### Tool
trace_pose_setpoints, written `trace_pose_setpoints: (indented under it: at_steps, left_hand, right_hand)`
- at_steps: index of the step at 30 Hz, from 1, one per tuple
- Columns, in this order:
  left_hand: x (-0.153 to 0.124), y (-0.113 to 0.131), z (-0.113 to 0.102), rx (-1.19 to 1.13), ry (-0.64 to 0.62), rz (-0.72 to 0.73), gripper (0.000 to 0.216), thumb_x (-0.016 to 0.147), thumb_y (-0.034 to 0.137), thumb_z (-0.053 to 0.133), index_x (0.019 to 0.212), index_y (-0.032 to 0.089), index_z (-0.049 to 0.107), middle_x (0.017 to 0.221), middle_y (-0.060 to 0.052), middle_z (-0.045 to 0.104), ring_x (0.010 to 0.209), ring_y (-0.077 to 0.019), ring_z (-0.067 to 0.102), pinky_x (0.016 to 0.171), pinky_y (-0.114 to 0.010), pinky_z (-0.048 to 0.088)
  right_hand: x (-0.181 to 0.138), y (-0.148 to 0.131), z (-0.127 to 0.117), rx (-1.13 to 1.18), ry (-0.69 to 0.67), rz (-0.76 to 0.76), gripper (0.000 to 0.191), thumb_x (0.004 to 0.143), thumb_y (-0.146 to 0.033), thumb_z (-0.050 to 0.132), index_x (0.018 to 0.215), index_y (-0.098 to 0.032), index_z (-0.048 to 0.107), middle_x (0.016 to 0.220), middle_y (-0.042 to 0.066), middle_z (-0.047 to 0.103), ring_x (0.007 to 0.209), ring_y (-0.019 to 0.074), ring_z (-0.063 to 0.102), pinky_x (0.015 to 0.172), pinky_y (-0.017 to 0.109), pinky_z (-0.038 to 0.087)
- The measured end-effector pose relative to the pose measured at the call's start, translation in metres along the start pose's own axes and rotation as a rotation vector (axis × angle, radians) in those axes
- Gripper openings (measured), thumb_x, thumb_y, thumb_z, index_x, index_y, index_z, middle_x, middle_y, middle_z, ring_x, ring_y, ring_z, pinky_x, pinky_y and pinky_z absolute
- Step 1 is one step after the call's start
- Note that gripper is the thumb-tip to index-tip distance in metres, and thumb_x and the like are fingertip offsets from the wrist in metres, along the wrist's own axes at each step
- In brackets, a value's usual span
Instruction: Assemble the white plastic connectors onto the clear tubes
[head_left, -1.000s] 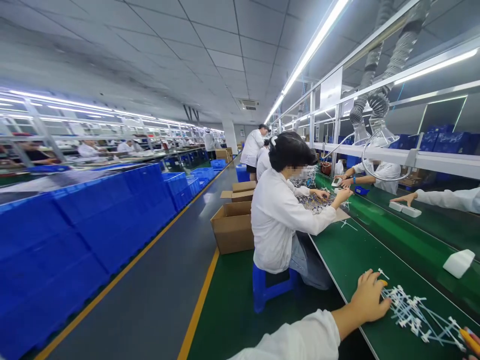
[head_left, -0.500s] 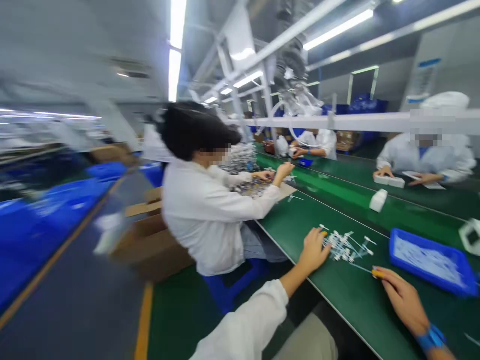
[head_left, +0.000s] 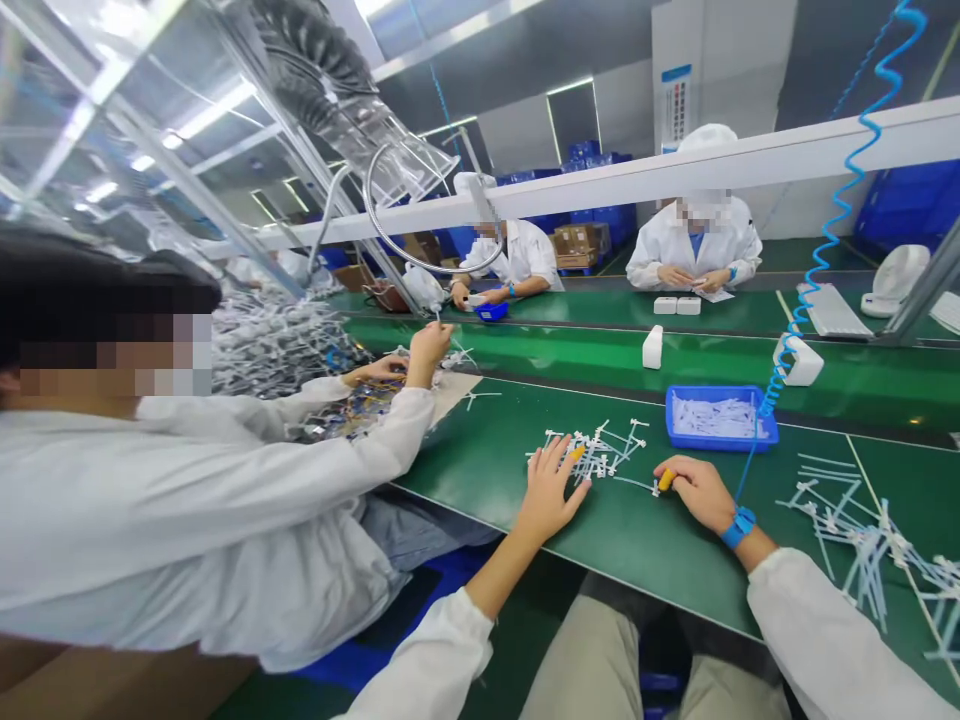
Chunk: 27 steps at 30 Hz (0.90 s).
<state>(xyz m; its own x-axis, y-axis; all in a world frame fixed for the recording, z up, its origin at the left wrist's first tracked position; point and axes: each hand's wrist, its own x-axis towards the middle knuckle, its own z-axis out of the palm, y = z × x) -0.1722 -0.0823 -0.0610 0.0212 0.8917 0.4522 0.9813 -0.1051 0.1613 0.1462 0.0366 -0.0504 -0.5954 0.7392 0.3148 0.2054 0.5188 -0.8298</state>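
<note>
My left hand lies palm down at the near left side of a pile of thin pale-blue tubes with white end pieces. Its fingers are spread over the edge of the pile, and one fingertip wears a yellow cover. My right hand, wearing a blue wrist strap, is to the right of the pile. Thumb and yellow-covered finger pinch the white end of one thin tube, which points left toward the pile.
Behind my right hand stands a blue tray of small white strips. More tubes lie at the right. A blue coiled cord hangs down near the tray. A co-worker's arm reaches over the table at left.
My view has swung to the right and brought the right-hand tubes into sight. Both hands keep about the same places beside the pile, the right still pinching a tube.
</note>
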Motion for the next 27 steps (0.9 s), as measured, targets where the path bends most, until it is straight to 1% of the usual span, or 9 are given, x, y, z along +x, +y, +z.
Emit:
trace_pose_setpoints:
  at_steps: [3, 6, 8, 11, 14, 19, 21, 23, 27]
  left_hand:
    - [0.001, 0.003, -0.002, -0.015, -0.017, 0.043, 0.051, 0.107, 0.042, 0.056, 0.155, 0.026, 0.057, 0.173, -0.013, 0.043, 0.163, -0.0360, 0.035, 0.133, -0.063, 0.025]
    - [0.003, 0.004, -0.001, -0.024, -0.035, 0.038, 0.052, 0.107, 0.043, 0.057, 0.156, 0.025, 0.056, 0.173, -0.014, 0.043, 0.162, -0.0366, 0.037, 0.133, -0.063, 0.027]
    - [0.004, 0.004, -0.001, -0.027, -0.053, 0.037, 0.052, 0.107, 0.044, 0.056, 0.155, 0.025, 0.057, 0.173, -0.014, 0.043, 0.161, -0.0369, 0.037, 0.132, -0.063, 0.028]
    - [0.005, 0.005, -0.001, -0.032, -0.072, 0.028, 0.052, 0.107, 0.046, 0.056, 0.155, 0.025, 0.057, 0.172, -0.013, 0.045, 0.161, -0.0370, 0.038, 0.133, -0.062, 0.029]
    - [0.005, 0.004, -0.002, -0.041, -0.083, 0.016, 0.051, 0.107, 0.047, 0.056, 0.154, 0.027, 0.058, 0.171, -0.012, 0.046, 0.160, -0.0368, 0.039, 0.133, -0.061, 0.029]
    - [0.004, 0.000, 0.000, -0.069, -0.078, -0.001, 0.050, 0.107, 0.045, 0.056, 0.153, 0.027, 0.058, 0.168, -0.012, 0.050, 0.159, -0.0359, 0.041, 0.132, -0.060, 0.033]
    - [0.003, -0.002, 0.000, -0.081, -0.076, -0.005, 0.049, 0.108, 0.045, 0.054, 0.153, 0.027, 0.058, 0.167, -0.012, 0.051, 0.159, -0.0352, 0.042, 0.131, -0.059, 0.034]
    - [0.003, -0.003, 0.001, -0.092, -0.072, -0.009, 0.048, 0.109, 0.046, 0.053, 0.153, 0.027, 0.058, 0.166, -0.012, 0.052, 0.158, -0.0347, 0.043, 0.131, -0.058, 0.034]
    - [0.003, -0.004, 0.000, -0.106, -0.056, -0.003, 0.047, 0.110, 0.047, 0.052, 0.151, 0.026, 0.058, 0.165, -0.011, 0.053, 0.158, -0.0340, 0.043, 0.131, -0.057, 0.034]
  right_hand:
    - [0.003, 0.006, 0.000, -0.061, 0.072, -0.039, 0.038, 0.093, -0.016, 0.050, 0.112, -0.025, 0.082, 0.134, 0.006, 0.078, 0.125, 0.0269, 0.071, 0.115, 0.047, 0.053]
    - [0.009, 0.011, 0.007, -0.153, 0.050, -0.085, 0.038, 0.103, -0.027, 0.052, 0.129, -0.025, 0.078, 0.153, 0.009, 0.067, 0.143, 0.0303, 0.058, 0.125, 0.055, 0.043]
    - [0.016, 0.013, 0.016, -0.226, 0.033, -0.091, 0.038, 0.107, -0.032, 0.051, 0.133, -0.025, 0.076, 0.159, 0.010, 0.062, 0.145, 0.0317, 0.054, 0.127, 0.059, 0.040]
    - [0.026, 0.013, 0.028, -0.318, 0.025, -0.110, 0.037, 0.110, -0.034, 0.049, 0.133, -0.023, 0.076, 0.163, 0.013, 0.058, 0.141, 0.0317, 0.055, 0.125, 0.059, 0.040]
    - [0.030, 0.010, 0.032, -0.336, 0.004, -0.143, 0.036, 0.112, -0.035, 0.046, 0.127, -0.022, 0.077, 0.154, 0.014, 0.066, 0.135, 0.0309, 0.059, 0.121, 0.057, 0.043]
    - [0.025, 0.003, 0.024, -0.331, 0.033, -0.110, 0.042, 0.115, -0.032, 0.039, 0.118, -0.022, 0.080, 0.132, 0.012, 0.078, 0.126, 0.0292, 0.066, 0.116, 0.053, 0.048]
    - [0.020, 0.001, 0.020, -0.340, 0.051, -0.080, 0.044, 0.115, -0.031, 0.037, 0.114, -0.021, 0.080, 0.123, 0.011, 0.080, 0.119, 0.0282, 0.070, 0.112, 0.049, 0.050]
    - [0.015, 0.001, 0.015, -0.359, 0.063, -0.043, 0.047, 0.116, -0.032, 0.035, 0.104, -0.021, 0.080, 0.112, 0.011, 0.081, 0.108, 0.0277, 0.071, 0.105, 0.045, 0.052]
    - [0.010, 0.002, 0.007, -0.401, 0.060, 0.013, 0.049, 0.116, -0.033, 0.038, 0.084, -0.021, 0.074, 0.090, 0.011, 0.076, 0.090, 0.0267, 0.069, 0.092, 0.040, 0.050]
